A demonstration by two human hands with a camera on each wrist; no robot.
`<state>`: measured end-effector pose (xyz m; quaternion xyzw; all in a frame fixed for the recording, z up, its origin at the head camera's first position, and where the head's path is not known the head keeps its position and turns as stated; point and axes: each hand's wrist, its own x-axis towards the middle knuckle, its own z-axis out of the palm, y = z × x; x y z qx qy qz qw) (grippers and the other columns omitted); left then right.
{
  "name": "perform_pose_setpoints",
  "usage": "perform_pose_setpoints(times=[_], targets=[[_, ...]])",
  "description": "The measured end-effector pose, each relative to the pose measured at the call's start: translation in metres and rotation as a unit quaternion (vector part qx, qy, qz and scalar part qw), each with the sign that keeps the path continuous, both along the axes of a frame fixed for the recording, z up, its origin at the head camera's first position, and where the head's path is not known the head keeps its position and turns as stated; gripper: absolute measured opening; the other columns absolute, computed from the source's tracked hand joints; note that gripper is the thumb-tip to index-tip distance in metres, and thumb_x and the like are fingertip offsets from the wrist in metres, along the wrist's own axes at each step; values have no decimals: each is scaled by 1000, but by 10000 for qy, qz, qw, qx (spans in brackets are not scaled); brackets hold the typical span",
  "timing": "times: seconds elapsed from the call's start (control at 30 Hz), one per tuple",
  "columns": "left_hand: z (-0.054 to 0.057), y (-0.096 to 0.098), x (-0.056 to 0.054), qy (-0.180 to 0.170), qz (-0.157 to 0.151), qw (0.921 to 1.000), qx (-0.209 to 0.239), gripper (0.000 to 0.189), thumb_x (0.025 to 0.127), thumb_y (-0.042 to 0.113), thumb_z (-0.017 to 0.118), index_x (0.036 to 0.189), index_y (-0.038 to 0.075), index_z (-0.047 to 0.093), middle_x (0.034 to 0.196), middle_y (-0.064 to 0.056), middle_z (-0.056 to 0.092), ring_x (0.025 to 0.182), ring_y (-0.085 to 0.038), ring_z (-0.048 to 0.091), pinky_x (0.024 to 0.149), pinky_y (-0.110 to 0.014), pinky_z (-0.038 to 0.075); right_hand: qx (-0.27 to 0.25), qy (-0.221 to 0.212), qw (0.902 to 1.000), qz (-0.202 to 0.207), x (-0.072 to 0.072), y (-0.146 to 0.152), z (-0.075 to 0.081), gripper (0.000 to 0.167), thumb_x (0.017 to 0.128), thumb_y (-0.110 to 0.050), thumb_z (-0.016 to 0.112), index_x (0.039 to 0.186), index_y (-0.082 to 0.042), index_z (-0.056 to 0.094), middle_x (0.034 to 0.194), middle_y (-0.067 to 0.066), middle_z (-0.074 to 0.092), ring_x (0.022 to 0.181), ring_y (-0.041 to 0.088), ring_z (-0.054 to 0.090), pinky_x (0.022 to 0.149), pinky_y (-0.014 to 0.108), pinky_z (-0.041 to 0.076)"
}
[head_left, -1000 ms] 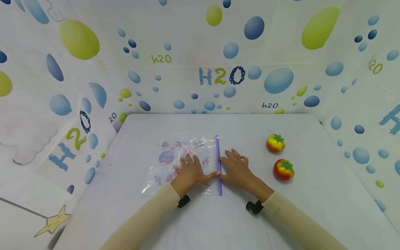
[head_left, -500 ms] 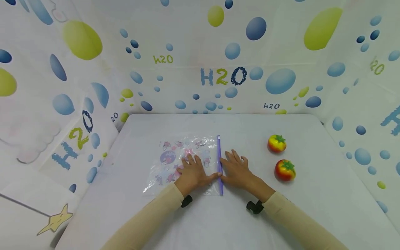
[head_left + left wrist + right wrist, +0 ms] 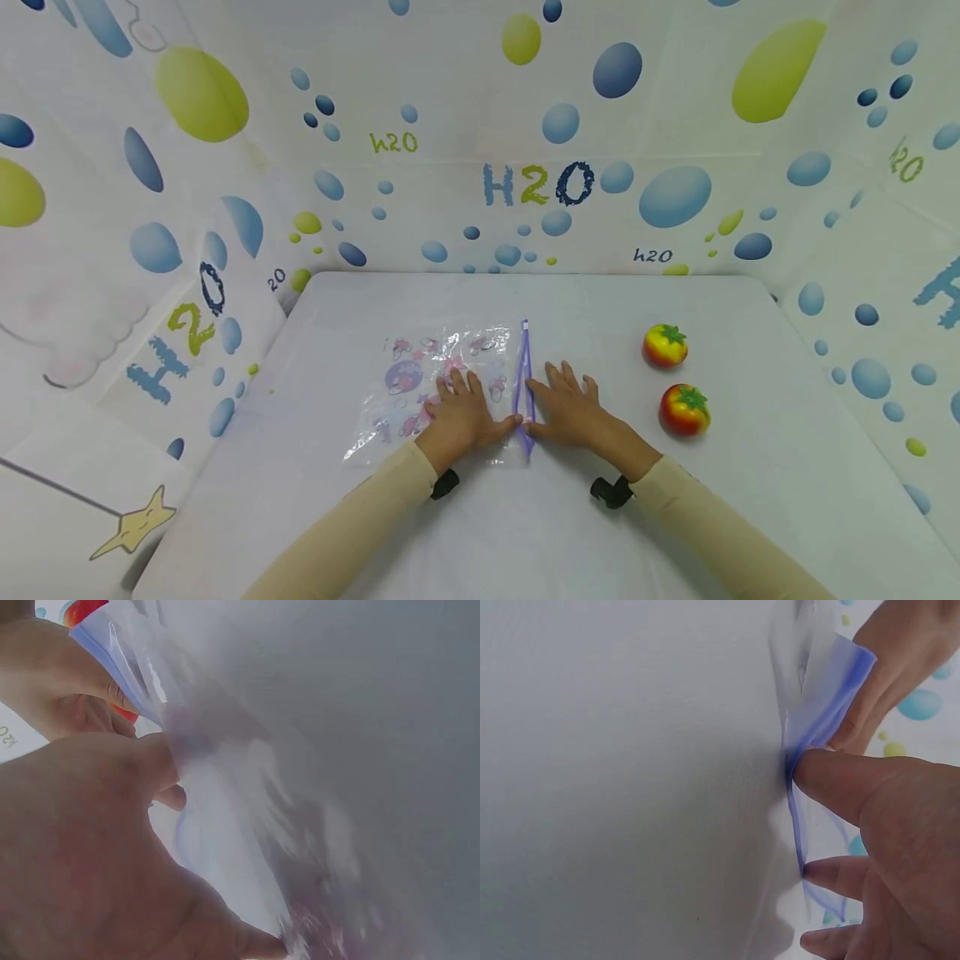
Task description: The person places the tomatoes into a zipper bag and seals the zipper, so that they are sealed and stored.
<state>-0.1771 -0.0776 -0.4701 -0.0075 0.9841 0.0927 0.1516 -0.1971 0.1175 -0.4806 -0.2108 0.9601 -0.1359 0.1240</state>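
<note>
A clear zip bag (image 3: 403,377) with pink and purple cartoon prints lies flat on the white table. Its purple zip edge (image 3: 525,337) faces right and stands parted into two strips in the middle. My left hand (image 3: 459,421) rests on the bag with fingers spread, the thumb reaching to the left strip. From the other side my right hand (image 3: 573,412) touches the right strip with thumb and index finger. In the right wrist view the right thumb (image 3: 832,776) presses on the purple edge, and a finger (image 3: 836,876) touches it lower down.
Two round red-and-yellow toy fruits with green leaf tops, an upper one (image 3: 664,346) and a lower one (image 3: 685,409), sit right of my right hand. A white sheet (image 3: 570,100) printed with blue and green drops hangs behind and beside the table (image 3: 360,300).
The bag's purple zip edge has spread from one closed line into two separate strips, with my left thumb shifting slightly left. The toy fruits have stayed put.
</note>
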Motion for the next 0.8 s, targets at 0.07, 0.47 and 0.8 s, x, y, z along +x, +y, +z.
perform_pose_setpoints(times=[0.07,0.47,0.8], targets=[[-1,-3,2,84,-44,9999,64,120,88,81,59,163,-7,25,170,-34,18,155,-59,18,111,-79,33,56,-81,9999,-38,0,0,1,79,95,-51,75,160,-16,47,172,26,24,160,53,11,119,78,13],[-4,-13,8,426,-264,9987,9,113,91,76,61,160,-8,32,167,-34,27,153,-58,27,109,-76,39,260,-160,9995,-114,-3,-1,3,83,93,-60,73,162,-23,45,172,26,21,160,52,10,120,78,11],[-8,-21,14,867,-542,9945,-216,106,92,73,61,157,-8,39,165,-34,33,152,-55,33,114,-71,37,340,-172,9991,-182,-2,-1,5,84,92,-59,74,162,-24,45,173,26,20,160,51,10,120,78,11]])
